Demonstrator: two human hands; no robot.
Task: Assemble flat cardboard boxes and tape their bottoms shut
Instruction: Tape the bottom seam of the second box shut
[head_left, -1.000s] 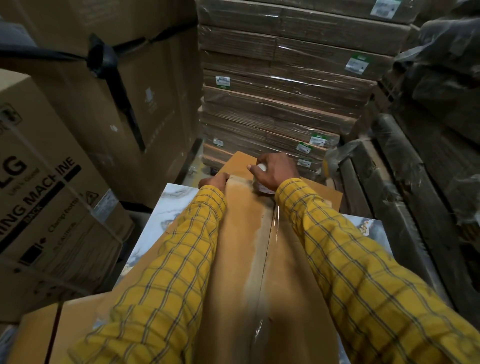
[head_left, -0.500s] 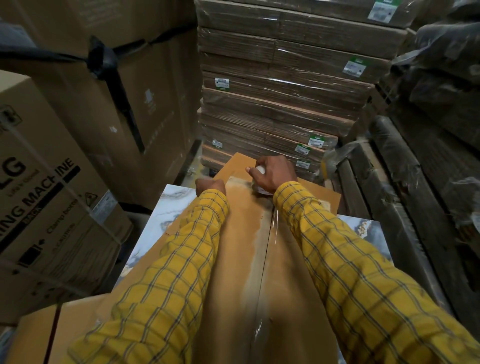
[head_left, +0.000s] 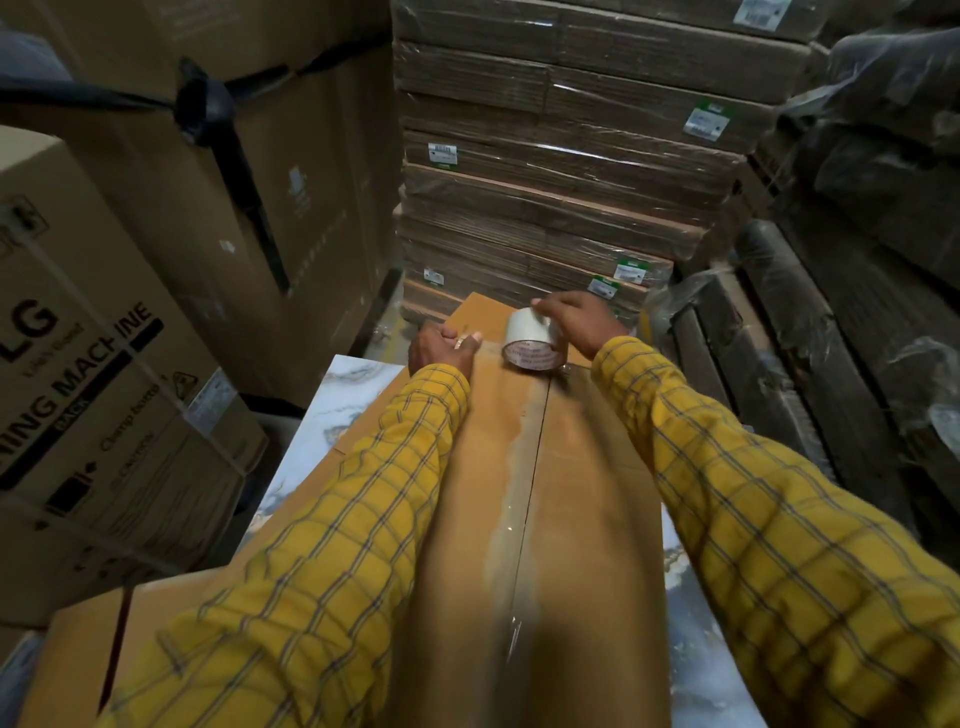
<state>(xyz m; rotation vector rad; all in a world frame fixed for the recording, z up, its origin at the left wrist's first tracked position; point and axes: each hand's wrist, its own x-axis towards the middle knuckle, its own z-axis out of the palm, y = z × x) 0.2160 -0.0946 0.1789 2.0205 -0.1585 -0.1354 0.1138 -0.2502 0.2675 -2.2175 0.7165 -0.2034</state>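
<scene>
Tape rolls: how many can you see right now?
1. The tape roll sits at the far end of the box, held by the right hand. Others may be hidden.

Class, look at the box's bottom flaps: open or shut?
Shut: the flaps of the box meet at the centre seam, with clear tape along it.
</scene>
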